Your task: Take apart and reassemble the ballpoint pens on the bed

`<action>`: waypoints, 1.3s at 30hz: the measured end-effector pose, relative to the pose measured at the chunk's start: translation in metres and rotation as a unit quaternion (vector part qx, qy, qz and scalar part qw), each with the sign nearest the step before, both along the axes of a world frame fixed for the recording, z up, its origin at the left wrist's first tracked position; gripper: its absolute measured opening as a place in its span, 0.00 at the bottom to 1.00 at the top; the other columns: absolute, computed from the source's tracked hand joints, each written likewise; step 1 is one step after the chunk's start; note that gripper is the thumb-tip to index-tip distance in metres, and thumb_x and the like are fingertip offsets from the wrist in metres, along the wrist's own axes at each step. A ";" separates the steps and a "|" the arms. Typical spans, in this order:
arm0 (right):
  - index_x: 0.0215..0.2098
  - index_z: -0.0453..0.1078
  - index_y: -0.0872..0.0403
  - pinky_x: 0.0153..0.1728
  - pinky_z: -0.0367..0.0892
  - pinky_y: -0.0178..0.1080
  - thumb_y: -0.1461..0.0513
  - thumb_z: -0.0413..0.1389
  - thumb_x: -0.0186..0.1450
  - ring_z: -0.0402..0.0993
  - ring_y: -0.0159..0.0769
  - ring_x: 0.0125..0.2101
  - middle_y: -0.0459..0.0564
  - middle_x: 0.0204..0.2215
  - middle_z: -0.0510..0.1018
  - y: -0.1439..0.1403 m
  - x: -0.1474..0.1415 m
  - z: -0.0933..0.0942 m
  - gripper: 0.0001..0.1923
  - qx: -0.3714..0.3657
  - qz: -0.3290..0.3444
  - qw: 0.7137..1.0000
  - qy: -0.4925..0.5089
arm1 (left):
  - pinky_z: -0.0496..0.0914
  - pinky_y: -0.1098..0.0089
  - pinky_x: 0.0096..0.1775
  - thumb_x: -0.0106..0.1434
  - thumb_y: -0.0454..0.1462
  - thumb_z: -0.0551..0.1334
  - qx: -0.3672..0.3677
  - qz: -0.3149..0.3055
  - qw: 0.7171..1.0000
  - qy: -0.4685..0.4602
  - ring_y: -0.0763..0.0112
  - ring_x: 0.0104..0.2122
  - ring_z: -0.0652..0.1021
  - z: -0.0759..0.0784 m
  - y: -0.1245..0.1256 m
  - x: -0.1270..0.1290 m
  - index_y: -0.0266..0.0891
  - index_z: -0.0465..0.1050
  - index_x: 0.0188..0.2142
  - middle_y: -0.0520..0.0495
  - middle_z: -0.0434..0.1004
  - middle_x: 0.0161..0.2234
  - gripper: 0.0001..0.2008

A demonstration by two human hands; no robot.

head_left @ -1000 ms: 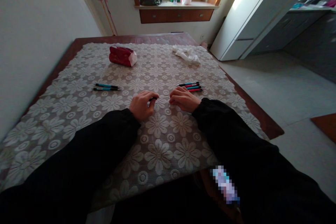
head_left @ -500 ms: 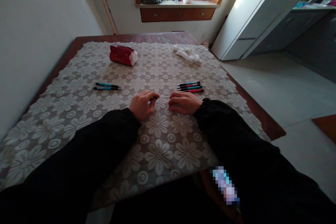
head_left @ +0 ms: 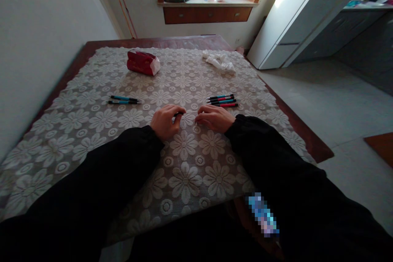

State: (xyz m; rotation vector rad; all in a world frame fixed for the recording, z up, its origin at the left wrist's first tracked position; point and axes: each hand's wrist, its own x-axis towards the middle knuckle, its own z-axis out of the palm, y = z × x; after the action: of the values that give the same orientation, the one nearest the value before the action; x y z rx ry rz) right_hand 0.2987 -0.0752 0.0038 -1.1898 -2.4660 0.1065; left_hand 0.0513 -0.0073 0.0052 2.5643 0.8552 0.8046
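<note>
My left hand (head_left: 166, 123) is closed in a pinch on a small dark pen-like piece (head_left: 178, 114), most of it hidden by the fingers. A thin pale stick (head_left: 192, 111), like a pen refill, spans the gap to my right hand (head_left: 215, 118). The right fingertips pinch its other end; what else lies under those fingers is hidden. Just beyond my right hand lies a row of several mechanical pencils or pens (head_left: 221, 100), blue and red with black ends. Two blue and black pens (head_left: 124, 100) lie to the left, apart from my left hand.
A floral lace tablecloth (head_left: 186, 182) covers the table. Farther back are a red pouch (head_left: 141, 63) and a crumpled white plastic bag (head_left: 219, 62). A blurred phone-like screen (head_left: 262, 215) is below the near edge. A white fridge (head_left: 288, 20) stands right of the table.
My right fingers have shifted slightly, and the red spot seen under them before no longer shows. My left hand keeps its pinch. The view has tilted a little.
</note>
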 end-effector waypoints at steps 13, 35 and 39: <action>0.44 0.74 0.53 0.44 0.67 0.40 0.62 0.50 0.73 0.72 0.39 0.41 0.53 0.41 0.77 0.002 -0.002 0.002 0.10 -0.023 0.042 0.999 0.021 | 0.74 0.61 0.48 0.66 0.33 0.58 0.000 0.002 1.000 -0.003 0.62 0.43 0.80 0.000 0.000 0.000 0.42 0.78 0.43 0.46 0.82 0.41 0.11; 0.34 0.70 0.54 0.37 0.65 0.41 0.47 0.60 0.66 0.69 0.41 0.36 0.54 0.36 0.74 -0.008 -0.025 0.004 0.19 0.007 -0.033 0.999 -0.004 | 0.74 0.61 0.48 0.66 0.33 0.58 -0.002 0.007 1.000 -0.005 0.62 0.42 0.80 0.000 0.001 0.000 0.42 0.78 0.42 0.47 0.83 0.41 0.11; 0.34 0.70 0.54 0.37 0.64 0.41 0.48 0.60 0.67 0.68 0.41 0.36 0.53 0.36 0.74 -0.010 -0.029 0.003 0.17 0.004 -0.042 0.999 0.002 | 0.75 0.63 0.45 0.65 0.33 0.58 -0.010 0.021 1.000 -0.018 0.64 0.39 0.80 0.000 0.001 0.001 0.41 0.78 0.42 0.47 0.82 0.40 0.10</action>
State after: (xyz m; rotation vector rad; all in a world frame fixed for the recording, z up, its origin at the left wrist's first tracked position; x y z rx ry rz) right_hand 0.2698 -0.0848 0.0069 -1.2867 -2.4062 0.0752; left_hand 0.0519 -0.0062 0.0049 2.5145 0.9050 0.8468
